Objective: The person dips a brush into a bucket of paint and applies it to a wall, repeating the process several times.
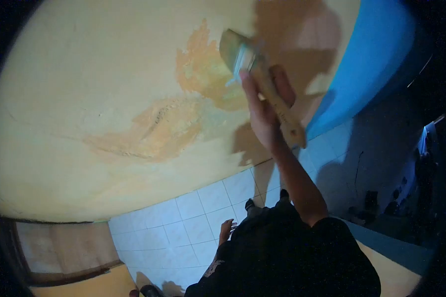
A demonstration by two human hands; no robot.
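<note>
My right hand [263,111] is closed around the wooden handle of a wide paintbrush [285,116]. The brush is raised at the yellow wall [84,59], its bristles pointing up and left, beside an orange uneven patch [195,62]. Lower to the left, a second orange patch [168,131] has a rough dark crack in it. My left hand [226,230] hangs low by my body over the tiled floor, fingers stretched out, with nothing in it.
White floor tiles [176,232] run along the foot of the wall. A blue wall section [376,49] stands at the right, and a brown wooden door [67,247] at the lower left. Dark footwear [148,291] lies at the bottom edge.
</note>
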